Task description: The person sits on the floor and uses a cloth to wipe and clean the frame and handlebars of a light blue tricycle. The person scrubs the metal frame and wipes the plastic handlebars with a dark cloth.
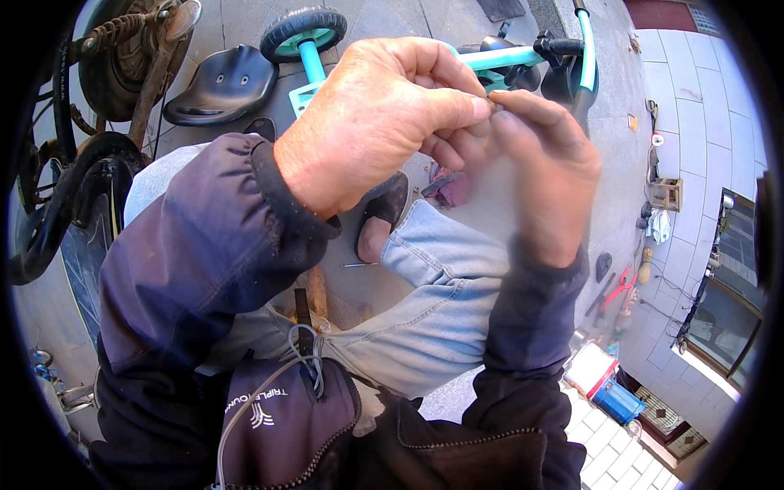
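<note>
My left hand [367, 122] and my right hand [555, 171] meet fingertip to fingertip, raised above my lap. Thumb and forefinger of the left are pinched together, and those of the right close in against them. Whatever sits between the tips is too small or hidden to name. My right hand is slightly smeared by motion. Just beyond my hands lies a turquoise frame [510, 57] with a black-tyred wheel [303, 35] on a turquoise leg. Left of it rests a black moulded seat [222, 86] with two holes.
A rusty vehicle frame with a coil spring [118, 31] stands at the left. Pink cloth [447, 186] lies beyond my knee, and a screwdriver [359, 265] near my foot. Along the right wall are red-handled pliers [622, 287], a wooden stool [665, 194] and a blue container [616, 403].
</note>
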Demonstrator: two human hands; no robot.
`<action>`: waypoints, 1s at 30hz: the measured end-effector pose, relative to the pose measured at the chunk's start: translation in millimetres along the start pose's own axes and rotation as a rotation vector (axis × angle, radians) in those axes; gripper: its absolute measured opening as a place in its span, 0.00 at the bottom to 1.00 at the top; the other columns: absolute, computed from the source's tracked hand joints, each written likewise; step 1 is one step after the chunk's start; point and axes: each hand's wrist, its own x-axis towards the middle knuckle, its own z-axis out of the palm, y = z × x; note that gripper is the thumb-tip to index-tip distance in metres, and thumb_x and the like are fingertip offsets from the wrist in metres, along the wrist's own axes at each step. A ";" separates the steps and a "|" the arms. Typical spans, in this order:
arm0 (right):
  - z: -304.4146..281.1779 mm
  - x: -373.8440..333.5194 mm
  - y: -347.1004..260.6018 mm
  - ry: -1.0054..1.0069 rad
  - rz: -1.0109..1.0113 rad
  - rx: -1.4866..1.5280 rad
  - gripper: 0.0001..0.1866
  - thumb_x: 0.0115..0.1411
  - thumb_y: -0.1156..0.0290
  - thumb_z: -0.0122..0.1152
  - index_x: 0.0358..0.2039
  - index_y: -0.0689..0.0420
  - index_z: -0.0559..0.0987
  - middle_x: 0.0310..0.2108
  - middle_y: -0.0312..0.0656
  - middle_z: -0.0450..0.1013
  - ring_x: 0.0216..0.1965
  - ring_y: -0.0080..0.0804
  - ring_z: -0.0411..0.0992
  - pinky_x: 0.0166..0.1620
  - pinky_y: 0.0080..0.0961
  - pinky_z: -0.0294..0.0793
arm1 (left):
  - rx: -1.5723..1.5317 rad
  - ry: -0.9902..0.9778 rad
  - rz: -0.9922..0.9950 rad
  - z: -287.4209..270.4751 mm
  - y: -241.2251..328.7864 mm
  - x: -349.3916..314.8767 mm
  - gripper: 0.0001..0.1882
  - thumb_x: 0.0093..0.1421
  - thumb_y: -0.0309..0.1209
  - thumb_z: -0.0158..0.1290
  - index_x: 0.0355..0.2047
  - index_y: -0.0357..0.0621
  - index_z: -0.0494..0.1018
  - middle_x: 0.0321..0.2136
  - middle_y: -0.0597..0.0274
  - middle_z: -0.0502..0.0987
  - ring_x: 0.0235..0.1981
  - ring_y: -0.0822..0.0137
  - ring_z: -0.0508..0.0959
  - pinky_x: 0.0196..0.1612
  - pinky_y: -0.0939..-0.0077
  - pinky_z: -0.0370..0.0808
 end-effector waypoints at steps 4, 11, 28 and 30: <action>0.0 -0.4 -1.6 0.000 0.017 -0.013 0.10 0.60 0.78 0.64 0.43 0.64 0.81 0.34 0.42 0.79 0.28 0.20 0.75 0.32 0.17 0.78 | 0.008 0.007 -0.001 0.5 -0.7 0.0 0.10 0.63 0.29 0.55 0.41 0.35 0.75 0.34 0.56 0.81 0.31 0.70 0.83 0.34 0.80 0.81; 1.3 -0.9 -3.0 0.021 0.057 -0.005 0.09 0.61 0.75 0.65 0.40 0.64 0.81 0.31 0.41 0.79 0.25 0.19 0.73 0.28 0.15 0.75 | 0.056 -0.001 0.059 1.2 -3.3 2.0 0.08 0.63 0.28 0.56 0.39 0.36 0.76 0.31 0.58 0.80 0.30 0.71 0.82 0.32 0.82 0.80; 2.3 -2.0 -5.3 -0.006 0.073 -0.047 0.08 0.63 0.71 0.63 0.36 0.63 0.79 0.26 0.36 0.75 0.22 0.15 0.70 0.25 0.13 0.70 | 0.017 -0.020 0.018 2.7 -2.6 1.3 0.07 0.63 0.28 0.55 0.39 0.36 0.76 0.28 0.59 0.80 0.28 0.72 0.81 0.33 0.82 0.80; 2.8 -2.3 -4.5 -0.014 0.040 -0.038 0.07 0.63 0.72 0.63 0.37 0.63 0.79 0.26 0.36 0.75 0.23 0.15 0.70 0.25 0.12 0.70 | 0.001 -0.008 -0.027 2.3 -1.9 0.8 0.08 0.63 0.28 0.55 0.39 0.36 0.76 0.28 0.59 0.80 0.29 0.71 0.82 0.33 0.81 0.80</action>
